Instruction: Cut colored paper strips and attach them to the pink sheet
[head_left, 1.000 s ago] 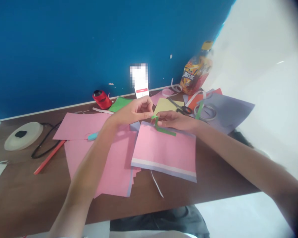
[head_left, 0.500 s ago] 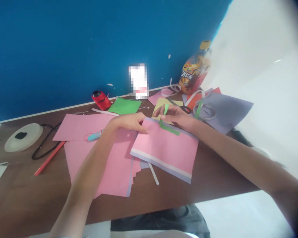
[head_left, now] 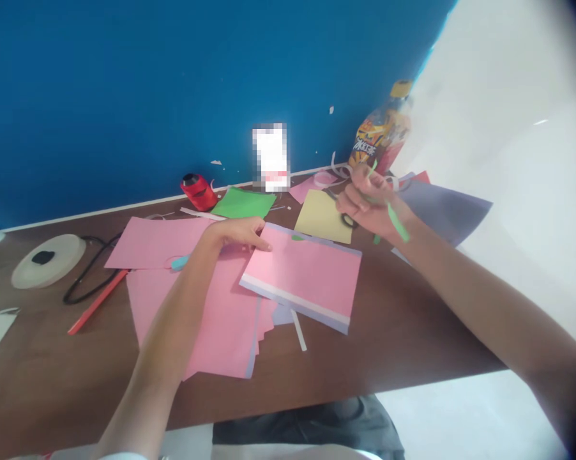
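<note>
My left hand [head_left: 242, 231] grips the upper left corner of a pink paper piece [head_left: 304, 271], thumb on top and fingers underneath. White and lilac bands run along its lower edge, and a small green bit shows at its top edge. To the right, my right hand [head_left: 371, 201] is raised above the table with its fingers curled in. A thin green paper strip [head_left: 397, 222] is pinched in it and hangs down by the wrist. Beneath my left forearm lie larger pink sheets [head_left: 221, 332] and a light blue tool [head_left: 179, 262], partly covered.
Behind the hands are green paper [head_left: 244, 203], yellow paper [head_left: 319, 214], scissors [head_left: 348, 220] and a red thread spool [head_left: 198, 191]. A drink bottle [head_left: 369, 137] stands by the blue wall. Purple paper [head_left: 441, 207] lies right; a red stick [head_left: 99, 301] and round white lid [head_left: 60, 252] lie left.
My right hand has lifted away from the pink piece, up and to the right, taking the green strip along. The pink piece has shifted slightly left, still in my left hand.
</note>
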The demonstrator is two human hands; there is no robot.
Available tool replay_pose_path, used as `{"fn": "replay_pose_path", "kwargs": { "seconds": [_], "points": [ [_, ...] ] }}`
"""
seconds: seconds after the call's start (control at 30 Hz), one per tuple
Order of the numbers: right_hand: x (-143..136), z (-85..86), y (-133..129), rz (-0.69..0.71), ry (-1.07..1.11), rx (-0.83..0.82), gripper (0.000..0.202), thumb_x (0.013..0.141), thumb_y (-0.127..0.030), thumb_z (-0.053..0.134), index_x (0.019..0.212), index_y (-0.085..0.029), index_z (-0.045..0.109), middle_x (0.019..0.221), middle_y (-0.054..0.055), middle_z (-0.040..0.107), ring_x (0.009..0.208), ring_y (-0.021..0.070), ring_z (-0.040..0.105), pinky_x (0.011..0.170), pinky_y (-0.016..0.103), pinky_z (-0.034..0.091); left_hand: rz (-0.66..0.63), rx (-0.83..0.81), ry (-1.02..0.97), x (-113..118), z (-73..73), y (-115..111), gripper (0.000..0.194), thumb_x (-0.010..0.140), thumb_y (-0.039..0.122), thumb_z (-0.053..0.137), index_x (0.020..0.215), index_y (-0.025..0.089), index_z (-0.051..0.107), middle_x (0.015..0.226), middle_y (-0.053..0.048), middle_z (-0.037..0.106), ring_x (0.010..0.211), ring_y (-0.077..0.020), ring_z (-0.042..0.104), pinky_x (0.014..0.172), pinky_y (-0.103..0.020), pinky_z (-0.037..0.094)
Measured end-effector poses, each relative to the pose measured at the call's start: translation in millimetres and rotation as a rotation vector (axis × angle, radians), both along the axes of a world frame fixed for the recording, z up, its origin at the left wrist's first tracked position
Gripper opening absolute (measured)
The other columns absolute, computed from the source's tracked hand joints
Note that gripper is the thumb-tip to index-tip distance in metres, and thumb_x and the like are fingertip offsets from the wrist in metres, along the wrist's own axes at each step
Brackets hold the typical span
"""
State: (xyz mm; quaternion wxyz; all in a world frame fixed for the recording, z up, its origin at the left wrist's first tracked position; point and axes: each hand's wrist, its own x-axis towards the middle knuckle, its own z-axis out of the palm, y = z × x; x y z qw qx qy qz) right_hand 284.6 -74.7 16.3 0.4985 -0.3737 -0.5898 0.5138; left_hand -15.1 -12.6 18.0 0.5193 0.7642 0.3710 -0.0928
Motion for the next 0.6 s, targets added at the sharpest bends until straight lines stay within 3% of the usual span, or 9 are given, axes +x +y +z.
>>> {"fn": "replay_pose_path", "kwargs": {
  "seconds": [0.13, 0.27, 0.37, 0.43, 0.5, 0.57, 0.6],
  "points": [
    [-2, -3.7, 6, -0.013, -0.133, -0.081, 0.04, 0.076, -0.062, 0.064, 0.087, -0.026, 0.05, 0.062, -0.003, 0.042, 0.06, 0.0153, 0.046, 0.066, 0.034, 0.044, 0.027, -0.005, -0.018, -2, -6.5, 2, 0.032, 0.065, 0.044, 0.077, 0.074, 0.017, 0.061, 0.065, -0.003, 0.06, 0.053, -0.0124, 0.052, 0.045, -0.025, 0.038],
    [-10, -13.7, 8, -0.093, -0.4, -0.14, 0.041, 0.077, -0.061, 0.065, 0.086, -0.022, 0.055, 0.067, 0.001, 0.053, 0.061, 0.0138, 0.049, 0.061, 0.03, 0.042, 0.014, -0.061, -0.086, -2, -3.9, 0, 0.041, 0.065, 0.041, 0.076, 0.096, 0.018, 0.063, 0.076, -0.004, 0.065, 0.063, -0.0162, 0.06, 0.051, -0.026, 0.044],
    [-7, -18.2, 13, -0.198, -0.464, -0.103, 0.038, 0.084, -0.058, 0.057, 0.094, -0.021, 0.054, 0.081, 0.006, 0.062, 0.068, 0.0162, 0.055, 0.06, 0.029, 0.043, 0.051, -0.123, -0.151, -1, -1.1, -3, 0.047, 0.066, 0.039, 0.077, 0.104, 0.017, 0.061, 0.085, -0.007, 0.069, 0.076, -0.0192, 0.065, 0.061, -0.027, 0.049],
    [-3, -20.9, 17, -0.242, -0.494, -0.076, 0.04, 0.088, -0.054, 0.049, 0.111, -0.022, 0.05, 0.101, 0.01, 0.064, 0.081, 0.0198, 0.06, 0.066, 0.031, 0.046, 0.113, -0.164, -0.193, 1, -1.2, -6, 0.05, 0.067, 0.038, 0.077, 0.108, 0.017, 0.06, 0.093, -0.008, 0.07, 0.082, -0.0195, 0.066, 0.064, -0.026, 0.05],
    [0, -24.5, 21, -0.243, -0.551, -0.073, 0.053, 0.089, -0.051, 0.048, 0.132, -0.024, 0.036, 0.121, 0.013, 0.06, 0.1, 0.0239, 0.06, 0.075, 0.035, 0.049, 0.212, -0.197, -0.24, 5, -4.0, -10, 0.049, 0.068, 0.039, 0.076, 0.109, 0.017, 0.059, 0.098, -0.008, 0.069, 0.084, -0.0185, 0.066, 0.064, -0.025, 0.05],
    [-2, -28.5, 21, -0.269, -0.635, -0.054, 0.068, 0.085, -0.047, 0.054, 0.143, -0.025, 0.026, 0.137, 0.014, 0.05, 0.112, 0.0277, 0.056, 0.085, 0.041, 0.049, 0.362, -0.213, -0.289, 10, -9.7, -14, 0.046, 0.069, 0.041, 0.076, 0.105, 0.018, 0.06, 0.096, -0.006, 0.068, 0.082, -0.0174, 0.065, 0.064, -0.025, 0.049],
    [-4, -30.0, 20, -0.308, -0.683, -0.022, 0.07, 0.082, -0.045, 0.058, 0.142, -0.025, 0.03, 0.139, 0.014, 0.048, 0.114, 0.0295, 0.055, 0.088, 0.044, 0.048, 0.468, -0.205, -0.327, 13, -13.2, -15, 0.046, 0.068, 0.042, 0.076, 0.104, 0.019, 0.06, 0.094, -0.005, 0.068, 0.081, -0.0174, 0.065, 0.065, -0.026, 0.05]
  ]
}}
